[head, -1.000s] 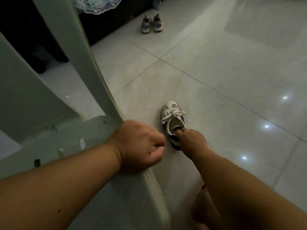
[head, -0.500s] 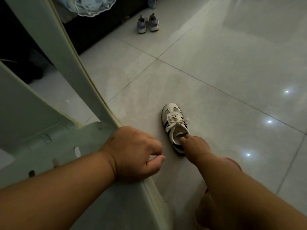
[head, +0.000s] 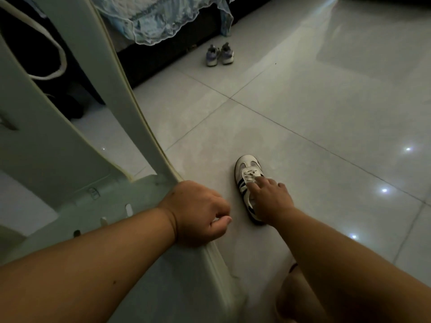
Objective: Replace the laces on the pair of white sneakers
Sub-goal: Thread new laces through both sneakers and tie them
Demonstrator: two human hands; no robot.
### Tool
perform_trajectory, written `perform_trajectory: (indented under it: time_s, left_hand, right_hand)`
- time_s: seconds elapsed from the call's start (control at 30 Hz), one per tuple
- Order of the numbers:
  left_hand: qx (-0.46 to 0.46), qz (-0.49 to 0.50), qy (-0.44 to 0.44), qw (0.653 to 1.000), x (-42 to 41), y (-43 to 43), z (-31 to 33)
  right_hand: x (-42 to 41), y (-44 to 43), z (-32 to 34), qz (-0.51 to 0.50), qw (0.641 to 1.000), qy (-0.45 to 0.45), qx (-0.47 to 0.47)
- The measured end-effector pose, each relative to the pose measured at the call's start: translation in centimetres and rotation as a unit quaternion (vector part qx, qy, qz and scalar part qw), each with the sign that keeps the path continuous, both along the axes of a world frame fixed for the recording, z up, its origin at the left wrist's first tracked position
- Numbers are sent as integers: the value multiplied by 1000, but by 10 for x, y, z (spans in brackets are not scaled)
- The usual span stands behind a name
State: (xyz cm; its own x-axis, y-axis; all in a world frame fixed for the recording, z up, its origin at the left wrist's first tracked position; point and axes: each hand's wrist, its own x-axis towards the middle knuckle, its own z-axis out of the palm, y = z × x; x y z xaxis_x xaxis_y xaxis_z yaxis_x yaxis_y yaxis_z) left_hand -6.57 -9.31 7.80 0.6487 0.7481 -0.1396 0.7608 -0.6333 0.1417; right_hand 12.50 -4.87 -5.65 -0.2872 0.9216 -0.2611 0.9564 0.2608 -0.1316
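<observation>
One white sneaker [head: 245, 164] with dark side stripes lies on the tiled floor, toe pointing away from me. Its white laces [head: 248, 174] are tied over the tongue. My right hand [head: 270, 199] reaches down and covers the rear half of the shoe, with spread fingers touching the laces. My left hand [head: 198, 213] rests as a loose fist on the edge of a pale plastic chair [head: 70, 183] and holds nothing that I can see. The second white sneaker is not in view.
A small pair of grey-purple shoes [head: 219, 54] stands far off by a dark bed base draped with blue lace fabric [head: 151, 24]. The chair's back and seat fill the left side. My bare knee [head: 298, 294] is at the bottom. Glossy floor tiles [head: 326, 113] stretch to the right.
My right hand has slid from the shoe's heel opening forward onto the laces, its fingers now spread. The left fist stays on the chair edge.
</observation>
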Motion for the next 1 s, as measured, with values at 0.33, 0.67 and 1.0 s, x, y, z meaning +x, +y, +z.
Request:
perform_trajectory:
  time_s: [0.33,0.67,1.0]
  left_hand:
    - [12,69,72,995,2,-22,22]
    - [23,247,-47,968,-112,-170,72]
    - [-59,461,-41,884,-259,-292,36]
  right_hand:
    - [-21,-46,132,45,999,28,5]
    - [-96,-136,239,166,982,80,33]
    - [-266,-206,207,329,940,90,12]
